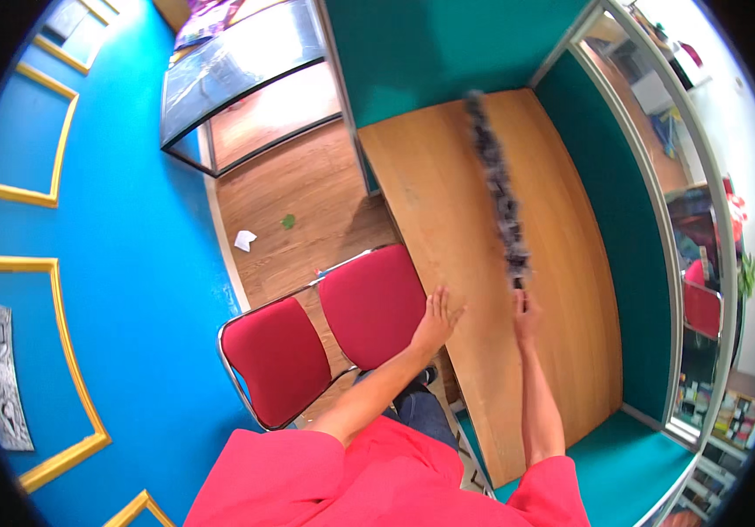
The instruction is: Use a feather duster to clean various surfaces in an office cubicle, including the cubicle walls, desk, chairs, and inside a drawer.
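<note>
A long, fluffy grey-and-black duster (499, 188) stretches over the wooden tabletop (568, 263), blurred by motion. Its short dark handle end is in my right hand (526, 315), whose fingers are closed around it. I cannot tell whether the duster touches the wood along its whole length. My left hand (440, 319) is at the near left edge of the tabletop with its fingers spread and nothing in it. Whether its palm rests on the edge is unclear.
Left of the table stands a chair with a red seat (374, 306) and red backrest (279, 362). Teal partition panels (621, 191) with framed glass border the table. A glass-topped stand (246, 66) is beyond. White paper (244, 240) and a green scrap (288, 221) lie on the floor.
</note>
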Available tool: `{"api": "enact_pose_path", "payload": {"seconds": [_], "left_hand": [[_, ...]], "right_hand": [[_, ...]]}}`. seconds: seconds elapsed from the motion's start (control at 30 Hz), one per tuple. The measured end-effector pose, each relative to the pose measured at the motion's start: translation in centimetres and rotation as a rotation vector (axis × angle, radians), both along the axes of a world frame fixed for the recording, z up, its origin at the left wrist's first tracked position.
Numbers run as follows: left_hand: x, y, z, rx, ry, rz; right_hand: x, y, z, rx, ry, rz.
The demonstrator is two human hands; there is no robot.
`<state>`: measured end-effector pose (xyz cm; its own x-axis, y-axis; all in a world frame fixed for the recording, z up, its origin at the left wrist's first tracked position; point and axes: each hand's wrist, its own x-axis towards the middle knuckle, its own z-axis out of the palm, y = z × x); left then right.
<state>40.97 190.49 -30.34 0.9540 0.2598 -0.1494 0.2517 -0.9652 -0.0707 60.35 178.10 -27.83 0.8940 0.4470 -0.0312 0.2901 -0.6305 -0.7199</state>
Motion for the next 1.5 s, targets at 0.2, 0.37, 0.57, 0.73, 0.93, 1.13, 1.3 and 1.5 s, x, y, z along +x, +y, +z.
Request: {"api": "enact_pose_path", "payload": {"seconds": [0.2,0.37,0.57,0.73,0.93,1.13,1.3,1.5], "left_hand": [[0.4,-0.1,0.4,-0.092,0.079,-0.010],[0.3,0.0,0.7,-0.096,0.019,0.020],[0.1,-0.3,0.0,-0.213,-0.137,0.086],[0.6,-0.6,-1.0,-0.029,0.069,0.091],[-0.3,-0.2,-1.0,-0.202,-0.181,0.083],[-0.2,0.0,-0.1,-0.160,-0.076,0.031],[-0.4,0.2,0.5,-0.136,-0.061,0.002],[-0.3,-0.1,-0.3,-0.016,0.266,-0.106]], "right_hand": [[9.8,3.1,-0.7,-0.155,-0.275,0.001],[6.3,5.9,-3.1,-0.139,-0.326,0.208],[-3.7,5.7,-2.3,-0.173,-0.158,0.441],[-6.1,4.2,1.5,-0.230,-0.065,0.638],[-3.8,-1.7,1.2,-0.114,-0.152,0.163],[1.0,-5.1,-0.6,-0.314,-0.221,-0.038],[-3.9,-2.4,-2.9,-0.140,-0.255,0.124],[-9.9,0.3,-0.2,-0.167,-0.035,0.491]]}}
